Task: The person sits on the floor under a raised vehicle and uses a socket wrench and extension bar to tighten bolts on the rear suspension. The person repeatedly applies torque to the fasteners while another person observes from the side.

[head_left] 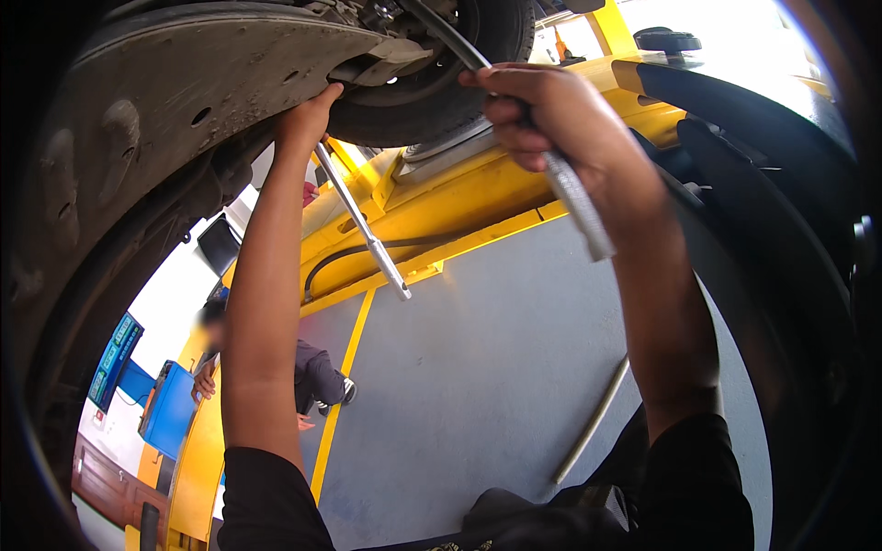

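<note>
Above me is the underside of a vehicle, with a dusty grey panel and a tyre beside it. My left hand is raised to the panel's edge near a metal bracket. Its fingers are partly hidden, and a chrome bar slants down from them to a thicker end. At the right, my right hand is closed around a long bar with a knurled silver grip. The dark shaft of that bar runs up past the tyre, where its far end is out of sight.
A yellow lift platform spans the space beyond my hands, with a black hose along it. Dark curved parts crowd the right. A pole lies on the grey floor. Another person is at the left, near a blue box.
</note>
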The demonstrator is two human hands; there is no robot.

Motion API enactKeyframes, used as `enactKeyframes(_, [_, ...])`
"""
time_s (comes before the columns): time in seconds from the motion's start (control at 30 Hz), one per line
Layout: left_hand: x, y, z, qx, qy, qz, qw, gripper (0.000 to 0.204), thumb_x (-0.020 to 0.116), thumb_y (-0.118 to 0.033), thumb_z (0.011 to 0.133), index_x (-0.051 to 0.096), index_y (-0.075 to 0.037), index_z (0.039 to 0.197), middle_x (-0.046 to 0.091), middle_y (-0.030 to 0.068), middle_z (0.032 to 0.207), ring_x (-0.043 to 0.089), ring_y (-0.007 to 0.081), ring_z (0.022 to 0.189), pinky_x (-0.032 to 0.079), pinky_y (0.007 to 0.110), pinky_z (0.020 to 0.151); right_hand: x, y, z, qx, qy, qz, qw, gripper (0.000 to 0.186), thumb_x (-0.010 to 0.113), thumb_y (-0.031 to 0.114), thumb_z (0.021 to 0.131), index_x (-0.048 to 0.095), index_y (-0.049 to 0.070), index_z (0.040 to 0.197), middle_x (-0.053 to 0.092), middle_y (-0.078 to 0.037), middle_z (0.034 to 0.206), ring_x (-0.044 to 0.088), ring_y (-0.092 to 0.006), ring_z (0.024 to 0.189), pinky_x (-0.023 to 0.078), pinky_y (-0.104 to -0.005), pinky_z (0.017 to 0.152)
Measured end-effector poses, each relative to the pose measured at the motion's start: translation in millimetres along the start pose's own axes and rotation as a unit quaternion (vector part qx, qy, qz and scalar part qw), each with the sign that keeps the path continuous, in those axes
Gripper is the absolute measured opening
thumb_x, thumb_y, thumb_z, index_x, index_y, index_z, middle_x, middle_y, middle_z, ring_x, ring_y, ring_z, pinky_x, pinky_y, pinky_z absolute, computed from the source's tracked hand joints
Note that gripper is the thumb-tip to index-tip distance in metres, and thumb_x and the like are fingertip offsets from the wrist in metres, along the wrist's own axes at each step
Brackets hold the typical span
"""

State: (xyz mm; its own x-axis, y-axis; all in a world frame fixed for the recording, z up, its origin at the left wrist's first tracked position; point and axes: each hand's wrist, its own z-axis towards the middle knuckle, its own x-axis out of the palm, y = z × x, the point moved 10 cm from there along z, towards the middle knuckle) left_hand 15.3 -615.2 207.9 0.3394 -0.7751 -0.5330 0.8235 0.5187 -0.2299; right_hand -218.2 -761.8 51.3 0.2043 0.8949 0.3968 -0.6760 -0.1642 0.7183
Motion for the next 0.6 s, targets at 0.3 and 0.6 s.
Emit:
enactKeyframes(0.3, [-5.5, -2.6, 14.6, 0.144, -0.094, 0.070, 0.983, 0.058, 0.067, -0.050, 0.083, 0.062, -0.009, 0.124, 0.066, 0.0120, 0.120, 0.065, 0.0290, 0.100, 0.049, 0.037, 0.089, 15.0, -10.9, -4.5, -0.007, -0.014, 0.167, 0.986, 0.024, 0.052, 0.016, 0.100, 0.057, -0.001, 0.116, 0.045, 0.003, 0.063, 0.034, -0.0005, 0.040, 0.031, -0.0157, 0.036])
enactKeyframes(0.6, [-6.5, -22.0, -8.5, 0.128, -0.122, 0.035, 0.984, 0.042, 0.069, -0.036, 0.082, 0.068, -0.006, 0.112, 0.067, 0.0143, 0.118, 0.063, 0.0335, 0.106, 0.047, 0.039, 0.095, 3.5, -40.9, 22.4, -0.045, -0.006, 0.032, 0.998, 0.023, 0.050, 0.020, 0.099, 0.056, 0.001, 0.111, 0.044, 0.002, 0.066, 0.037, -0.0047, 0.041, 0.032, -0.0200, 0.038])
